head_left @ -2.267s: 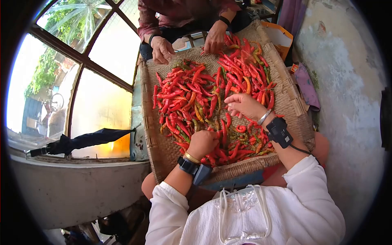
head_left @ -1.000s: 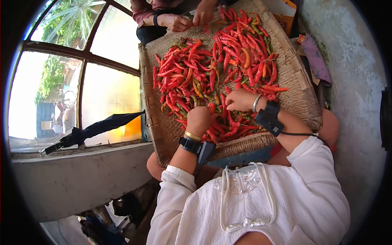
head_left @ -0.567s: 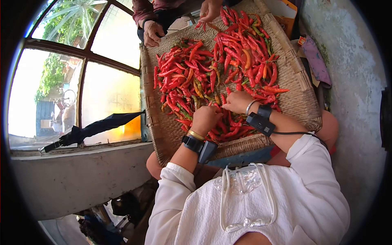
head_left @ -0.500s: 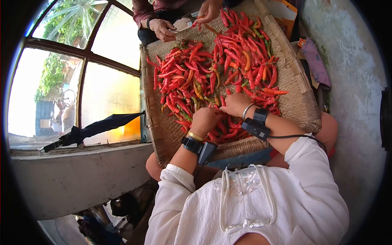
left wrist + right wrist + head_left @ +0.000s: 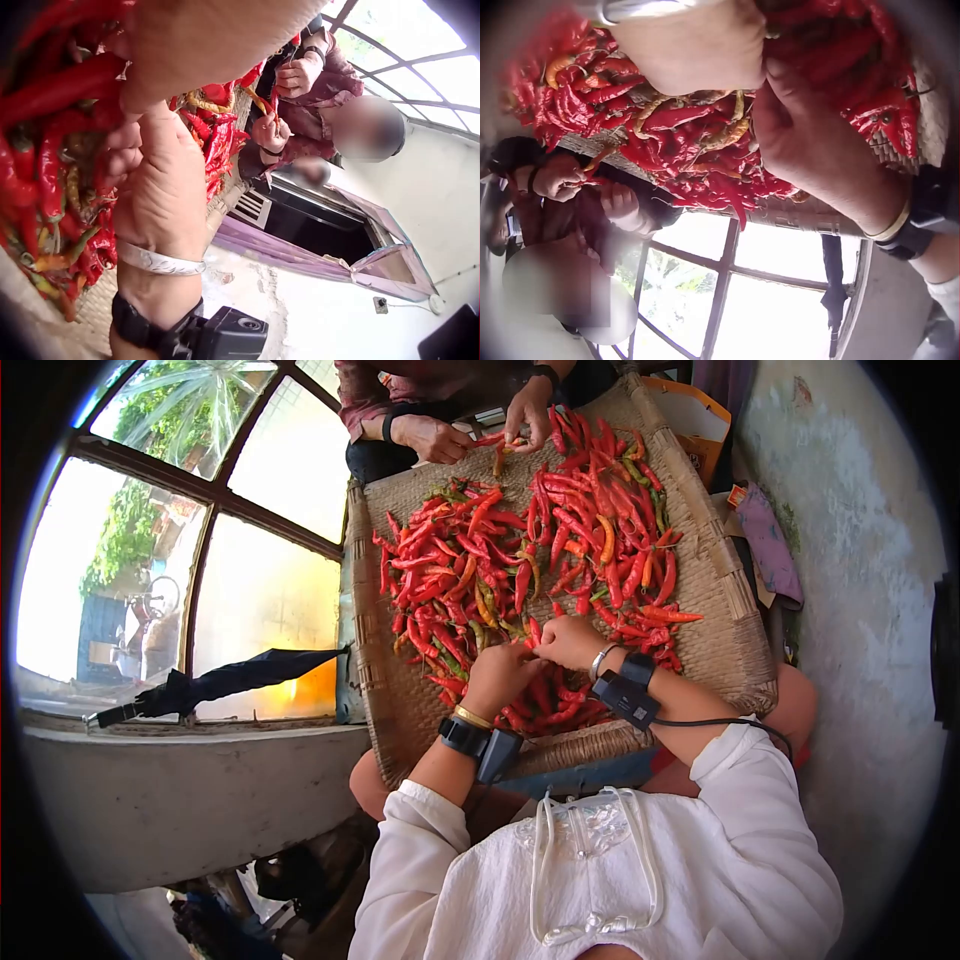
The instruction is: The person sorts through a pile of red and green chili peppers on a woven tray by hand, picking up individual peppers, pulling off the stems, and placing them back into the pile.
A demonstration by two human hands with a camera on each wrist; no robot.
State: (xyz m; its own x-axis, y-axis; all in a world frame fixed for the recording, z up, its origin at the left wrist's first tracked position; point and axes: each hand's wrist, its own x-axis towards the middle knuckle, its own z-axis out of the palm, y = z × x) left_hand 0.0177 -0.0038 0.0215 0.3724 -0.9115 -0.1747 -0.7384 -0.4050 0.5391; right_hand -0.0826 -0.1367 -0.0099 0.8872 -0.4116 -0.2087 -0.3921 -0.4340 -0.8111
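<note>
Glass panes of a window (image 5: 250, 590) fill the 9 o'clock side, and a folded black umbrella (image 5: 230, 682) lies along its sill. Just right of it, a woven tray (image 5: 395, 720) rests across the person's knees, heaped with red chillies (image 5: 460, 575) — a few orange and green ones are mixed in. At the tray's 6 o'clock the two hands are together, fingertips meeting over the pile. The left hand (image 5: 500, 676) sits knuckles-up with its fingers curled into the chillies; whether it grips one I cannot tell. The right hand (image 5: 572, 642), touching it from 3 o'clock, pinches a red chilli (image 5: 534, 630) whose tip sticks up between them. At 12 o'clock a second person's hands (image 5: 430, 438) are at the tray's far edge, among the chillies. At 2 o'clock, off the tray, a purple cloth (image 5: 768, 545) lies against the wall (image 5: 860, 610).
</note>
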